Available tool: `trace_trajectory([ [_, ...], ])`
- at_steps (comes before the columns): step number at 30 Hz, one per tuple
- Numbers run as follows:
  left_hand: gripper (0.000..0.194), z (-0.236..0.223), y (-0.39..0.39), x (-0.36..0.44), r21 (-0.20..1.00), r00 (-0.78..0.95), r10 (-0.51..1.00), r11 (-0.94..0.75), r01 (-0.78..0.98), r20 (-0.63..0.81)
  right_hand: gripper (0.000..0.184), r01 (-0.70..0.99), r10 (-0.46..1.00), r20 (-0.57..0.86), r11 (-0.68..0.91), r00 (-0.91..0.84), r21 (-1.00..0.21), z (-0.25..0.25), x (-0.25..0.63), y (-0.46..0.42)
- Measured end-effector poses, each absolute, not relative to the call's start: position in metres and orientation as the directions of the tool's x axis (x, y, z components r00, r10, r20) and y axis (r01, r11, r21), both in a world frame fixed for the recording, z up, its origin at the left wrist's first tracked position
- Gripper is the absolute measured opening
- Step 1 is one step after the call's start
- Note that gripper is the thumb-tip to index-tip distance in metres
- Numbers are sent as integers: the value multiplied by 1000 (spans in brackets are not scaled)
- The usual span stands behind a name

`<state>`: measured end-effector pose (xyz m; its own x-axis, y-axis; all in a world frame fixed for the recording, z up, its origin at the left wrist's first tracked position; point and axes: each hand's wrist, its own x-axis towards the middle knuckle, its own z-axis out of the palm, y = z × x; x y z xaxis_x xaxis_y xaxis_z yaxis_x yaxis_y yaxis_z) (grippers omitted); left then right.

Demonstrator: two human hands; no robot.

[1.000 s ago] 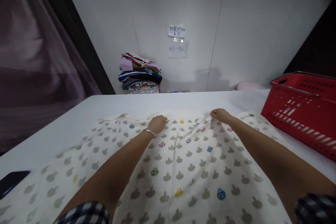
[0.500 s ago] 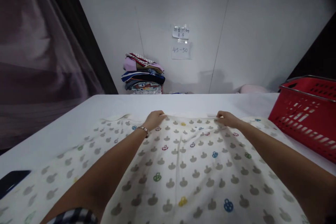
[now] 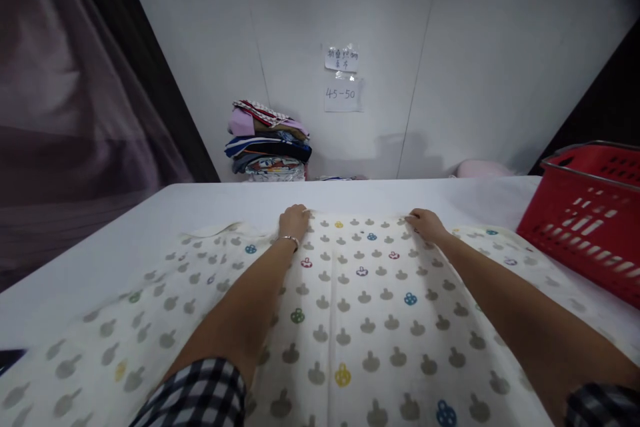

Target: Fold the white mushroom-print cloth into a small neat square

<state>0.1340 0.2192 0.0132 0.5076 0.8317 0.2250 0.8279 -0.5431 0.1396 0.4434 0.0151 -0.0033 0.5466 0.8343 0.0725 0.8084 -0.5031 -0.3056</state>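
Gripping the white fabric sheet with mushroom-like prints (image 3: 367, 290) along its far side, the left hand (image 3: 294, 221) and right hand (image 3: 426, 224) hold it stretched over the white counter (image 3: 240, 197). Uneven pulling could skew it — wrinkling the sides — and a rightward tug might rub it against the red perforated plastic basket (image 3: 593, 217).
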Motion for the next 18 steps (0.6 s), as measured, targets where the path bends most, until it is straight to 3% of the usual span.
trace_trajectory([
  [8, 30, 1, 229, 142, 139, 530, 834, -549, 824, 153, 26, 806, 804, 102, -564, 586, -179, -13, 437, 30],
  [13, 37, 8, 226, 151, 172, 677, 728, -685, 708, 108, 32, 884, 895, 61, -422, 441, -201, -3, 433, 37],
  [18, 29, 10, 211, 171, 186, 777, 612, -788, 587, 144, 29, 931, 954, 68, -269, 293, -247, 0, 410, 53],
])
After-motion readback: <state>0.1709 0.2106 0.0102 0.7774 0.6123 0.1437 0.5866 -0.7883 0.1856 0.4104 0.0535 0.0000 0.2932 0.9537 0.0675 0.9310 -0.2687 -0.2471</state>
